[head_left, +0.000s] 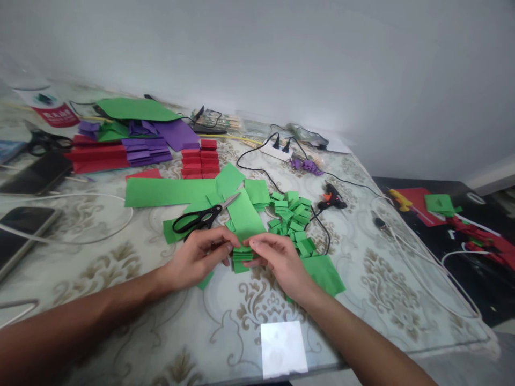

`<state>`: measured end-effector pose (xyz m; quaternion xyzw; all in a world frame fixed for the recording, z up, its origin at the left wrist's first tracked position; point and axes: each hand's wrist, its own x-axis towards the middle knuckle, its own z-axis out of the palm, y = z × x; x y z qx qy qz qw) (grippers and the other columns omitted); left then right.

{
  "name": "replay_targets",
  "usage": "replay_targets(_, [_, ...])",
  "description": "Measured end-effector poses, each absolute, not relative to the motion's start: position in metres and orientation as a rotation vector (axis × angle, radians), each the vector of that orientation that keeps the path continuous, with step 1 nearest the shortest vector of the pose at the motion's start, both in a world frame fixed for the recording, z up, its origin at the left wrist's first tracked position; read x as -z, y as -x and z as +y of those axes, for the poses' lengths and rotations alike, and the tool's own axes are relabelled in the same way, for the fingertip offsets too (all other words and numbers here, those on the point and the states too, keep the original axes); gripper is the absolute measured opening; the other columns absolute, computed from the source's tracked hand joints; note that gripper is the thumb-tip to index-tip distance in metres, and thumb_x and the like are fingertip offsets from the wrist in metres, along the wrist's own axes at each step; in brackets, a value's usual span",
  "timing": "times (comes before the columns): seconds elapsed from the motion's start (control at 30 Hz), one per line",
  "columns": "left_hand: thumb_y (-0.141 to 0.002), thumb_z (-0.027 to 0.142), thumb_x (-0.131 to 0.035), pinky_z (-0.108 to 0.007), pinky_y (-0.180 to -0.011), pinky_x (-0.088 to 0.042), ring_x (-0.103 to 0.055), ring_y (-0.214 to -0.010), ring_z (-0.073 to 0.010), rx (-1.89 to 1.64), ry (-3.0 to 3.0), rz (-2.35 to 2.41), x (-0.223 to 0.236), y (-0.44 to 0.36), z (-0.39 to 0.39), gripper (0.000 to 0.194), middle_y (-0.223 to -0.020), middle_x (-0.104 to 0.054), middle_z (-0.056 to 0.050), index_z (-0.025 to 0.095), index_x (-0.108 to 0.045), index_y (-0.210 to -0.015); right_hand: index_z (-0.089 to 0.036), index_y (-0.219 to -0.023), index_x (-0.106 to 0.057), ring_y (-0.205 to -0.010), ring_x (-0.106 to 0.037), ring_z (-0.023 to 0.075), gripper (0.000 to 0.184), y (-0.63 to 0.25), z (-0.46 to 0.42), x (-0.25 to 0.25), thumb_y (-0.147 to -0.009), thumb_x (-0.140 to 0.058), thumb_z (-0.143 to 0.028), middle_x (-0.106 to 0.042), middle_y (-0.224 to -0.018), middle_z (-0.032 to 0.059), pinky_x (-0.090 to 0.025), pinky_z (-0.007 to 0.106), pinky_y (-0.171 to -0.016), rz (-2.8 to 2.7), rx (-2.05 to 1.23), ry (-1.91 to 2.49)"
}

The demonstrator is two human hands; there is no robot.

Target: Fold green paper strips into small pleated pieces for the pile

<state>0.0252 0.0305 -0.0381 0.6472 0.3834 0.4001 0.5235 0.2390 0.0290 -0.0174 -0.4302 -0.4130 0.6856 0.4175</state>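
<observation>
Between my two hands is a green paper strip (243, 256) with narrow folds stacked at its near end. My left hand (203, 254) pinches the strip's left edge between thumb and fingers. On the opposite edge, the thumb and fingers of my right hand (277, 257) close on the same folds. Black-handled scissors (207, 215) lie just beyond my left hand, blades slightly apart on green paper. A heap of small folded green paper pieces (292, 214) sits past my right hand. Flat green paper (325, 274) lies beside my right wrist.
A black glue gun (332, 198) and a white power strip (277, 150) with trailing cords lie at the right rear. Folded red paper (200, 160) and purple paper (147, 150) are at the back left. Phones (24, 230) rest at the left, and a white square (284, 348) near the front edge.
</observation>
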Motion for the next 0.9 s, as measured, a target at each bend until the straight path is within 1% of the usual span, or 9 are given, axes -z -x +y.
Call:
replay_targets(0.13, [-0.098,0.031,-0.064,-0.027,-0.064,-0.057,-0.07,-0.069,-0.0172,-0.926,-1.562,0.904,0.033,-0.025,0.03,0.018,-0.082,-0.071,-0.006,0.015,-0.071,-0.099,-0.022,-0.088,-0.083,-0.074,-0.071,0.0168,0.025,-0.238,0.029,0.019,-0.072,-0.091,-0.039,-0.074,-0.077,0.0002,-0.068,0.033,-0.072,-1.124,-1.682,1.131])
replay_targets(0.33, [-0.096,0.035,-0.069,-0.026,-0.064,-0.056,-0.067,-0.073,-0.0168,-0.946,-1.52,0.903,0.033,-0.03,0.03,0.02,-0.085,-0.071,-0.005,0.016,-0.065,-0.103,-0.022,-0.092,-0.082,-0.072,-0.072,0.018,0.03,-0.237,0.028,0.023,-0.072,-0.092,-0.042,-0.075,-0.076,0.0001,-0.069,0.034,-0.07,-1.169,-1.609,1.144])
replay_targets(0.5, [-0.092,0.036,-0.074,-0.023,-0.058,-0.053,-0.063,-0.063,-0.013,-0.942,-1.501,0.945,0.039,-0.034,0.031,0.021,-0.075,-0.069,-0.001,0.016,-0.067,-0.095,-0.022,-0.092,-0.081,-0.075,-0.074,0.0203,0.032,-0.237,0.028,0.025,-0.073,-0.091,-0.046,-0.076,-0.078,0.0015,-0.069,0.035,-0.071,-1.194,-1.574,1.169])
replay_targets(0.7, [-0.091,0.032,-0.073,-0.023,-0.058,-0.053,-0.064,-0.064,-0.0132,-0.952,-1.503,0.979,0.039,-0.035,0.031,0.017,-0.075,-0.07,-0.002,0.016,-0.068,-0.093,-0.021,-0.09,-0.081,-0.073,-0.074,0.0194,0.032,-0.237,0.028,0.026,-0.072,-0.092,-0.045,-0.077,-0.076,0.0012,-0.068,0.033,-0.069,-1.183,-1.56,1.183])
replay_targets(0.9, [-0.092,0.031,-0.072,-0.02,-0.054,-0.049,-0.062,-0.064,-0.0126,-0.969,-1.543,1.007,0.041,-0.035,0.03,0.015,-0.074,-0.068,-0.001,0.017,-0.067,-0.092,-0.021,-0.091,-0.08,-0.074,-0.073,0.0201,0.028,-0.237,0.026,0.026,-0.075,-0.089,-0.044,-0.076,-0.077,0.0017,-0.068,0.034,-0.068,-1.222,-1.523,1.196])
